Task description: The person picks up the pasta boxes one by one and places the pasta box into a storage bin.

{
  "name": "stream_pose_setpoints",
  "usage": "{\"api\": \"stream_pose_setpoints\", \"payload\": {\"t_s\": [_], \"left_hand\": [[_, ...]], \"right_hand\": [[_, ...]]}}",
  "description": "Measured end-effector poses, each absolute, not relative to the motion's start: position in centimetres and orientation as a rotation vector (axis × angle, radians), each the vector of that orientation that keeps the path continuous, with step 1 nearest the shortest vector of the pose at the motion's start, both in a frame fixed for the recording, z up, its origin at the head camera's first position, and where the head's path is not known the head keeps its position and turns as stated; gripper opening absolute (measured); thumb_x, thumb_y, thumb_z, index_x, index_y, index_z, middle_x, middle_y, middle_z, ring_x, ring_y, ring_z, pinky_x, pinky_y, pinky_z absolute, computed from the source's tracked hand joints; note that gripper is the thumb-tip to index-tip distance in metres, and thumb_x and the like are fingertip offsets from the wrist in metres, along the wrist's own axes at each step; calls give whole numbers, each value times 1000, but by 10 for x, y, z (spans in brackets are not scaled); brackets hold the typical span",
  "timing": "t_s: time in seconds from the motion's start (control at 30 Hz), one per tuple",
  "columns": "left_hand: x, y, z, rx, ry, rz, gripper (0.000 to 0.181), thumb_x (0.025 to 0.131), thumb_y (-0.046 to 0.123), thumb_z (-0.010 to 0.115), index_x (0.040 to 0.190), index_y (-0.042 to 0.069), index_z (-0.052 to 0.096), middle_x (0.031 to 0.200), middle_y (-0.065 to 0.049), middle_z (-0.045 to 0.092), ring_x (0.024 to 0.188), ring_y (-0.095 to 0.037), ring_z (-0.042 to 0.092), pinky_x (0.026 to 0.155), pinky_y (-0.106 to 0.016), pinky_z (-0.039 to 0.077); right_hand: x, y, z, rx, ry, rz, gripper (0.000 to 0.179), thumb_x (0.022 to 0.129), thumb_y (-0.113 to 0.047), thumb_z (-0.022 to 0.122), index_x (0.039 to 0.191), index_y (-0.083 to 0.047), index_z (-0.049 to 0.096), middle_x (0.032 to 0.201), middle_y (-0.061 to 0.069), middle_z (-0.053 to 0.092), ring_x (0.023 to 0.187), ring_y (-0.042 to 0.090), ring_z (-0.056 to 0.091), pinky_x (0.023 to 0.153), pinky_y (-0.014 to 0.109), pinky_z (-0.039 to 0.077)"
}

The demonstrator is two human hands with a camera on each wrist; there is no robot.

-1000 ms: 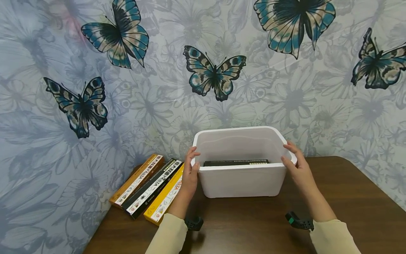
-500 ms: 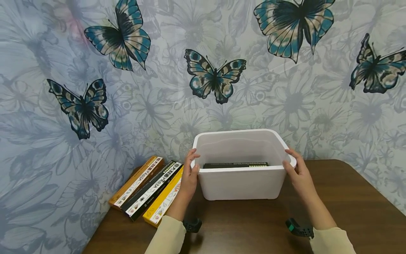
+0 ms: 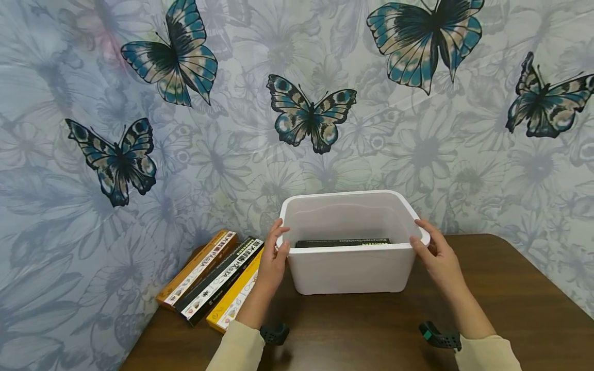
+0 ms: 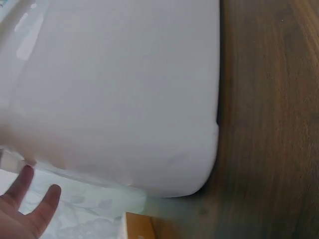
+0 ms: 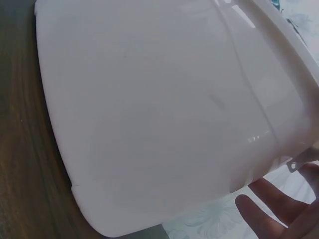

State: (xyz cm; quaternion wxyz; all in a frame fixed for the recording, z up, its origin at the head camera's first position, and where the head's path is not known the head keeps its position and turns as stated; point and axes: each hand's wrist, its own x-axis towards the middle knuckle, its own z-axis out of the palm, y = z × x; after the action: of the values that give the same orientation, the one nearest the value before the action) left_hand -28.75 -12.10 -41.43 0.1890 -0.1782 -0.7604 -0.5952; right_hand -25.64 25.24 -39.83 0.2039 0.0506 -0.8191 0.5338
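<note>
The fingers of my left hand (image 3: 271, 263) and my right hand (image 3: 440, 257) grasp the rim of the white bin (image 3: 350, 272), one at each end, thumbs toward its front corners. The bin stands on the surface (image 3: 355, 330), mouth up, its long axis running from one hand to the other, roughly parallel with the patterned wall (image 3: 209, 154) behind it. Inside the bin, a black box (image 3: 342, 242) lies along that same axis; the front rim hides its lower part, and its small lettering is hard to read. Left of the bin lie a yellow box (image 3: 238, 294), a black-and-white box (image 3: 220, 281) and a brown box (image 3: 197, 268), long axes slanting, far ends nearer the bin. My left hand and forearm cover part of the yellow one. Both wrist views cut off the bin and some of my fingers.
</note>
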Motion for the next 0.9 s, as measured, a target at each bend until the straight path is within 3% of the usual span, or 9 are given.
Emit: {"api": "stream_pose_setpoints", "payload": {"t_s": [0.2,0.33,0.43,0.7,0.83,0.9], "left_hand": [[-278,-128,-409,-471,-2198,-1668,37,104,25,49,140,19,51,166,-1,26,153,-32,25,111,-61,37],[-273,-134,-409,-459,-2224,-1685,40,103,25,52,143,19,48,166,1,27,144,-35,40,109,-56,42],[-266,-138,-405,-449,-2240,-1699,44,102,24,54,145,17,46,165,-1,28,137,-36,48,107,-54,43],[-259,-156,-413,-425,-2274,-1661,49,101,23,58,148,22,44,161,-4,36,135,-35,52,105,-57,45],[-253,-166,-416,-344,-2332,-1646,50,100,30,59,148,26,43,158,-1,40,135,-34,52,105,-57,45],[-250,-171,-417,-302,-2369,-1641,52,100,36,59,148,29,42,158,0,40,136,-33,51,104,-54,48]], "right_hand": [[-255,254,-396,200,-2264,1518,54,100,-22,60,151,-11,43,163,6,33,105,-16,50,80,4,45],[-252,257,-393,232,-2272,1558,55,100,-22,60,151,-12,43,162,-2,34,105,-13,52,80,6,47],[-251,259,-389,242,-2289,1579,55,100,-22,60,151,-12,43,164,-1,32,107,-13,52,81,7,48],[-250,264,-384,228,-2344,1540,56,98,-25,63,150,-13,45,164,2,32,104,-11,54,80,8,48],[-248,266,-382,207,-2373,1538,57,98,-28,64,151,-15,44,162,0,35,103,-10,54,80,9,47],[-248,266,-381,195,-2386,1542,60,98,-29,64,152,-18,42,154,3,43,101,-10,55,79,10,47]]}}
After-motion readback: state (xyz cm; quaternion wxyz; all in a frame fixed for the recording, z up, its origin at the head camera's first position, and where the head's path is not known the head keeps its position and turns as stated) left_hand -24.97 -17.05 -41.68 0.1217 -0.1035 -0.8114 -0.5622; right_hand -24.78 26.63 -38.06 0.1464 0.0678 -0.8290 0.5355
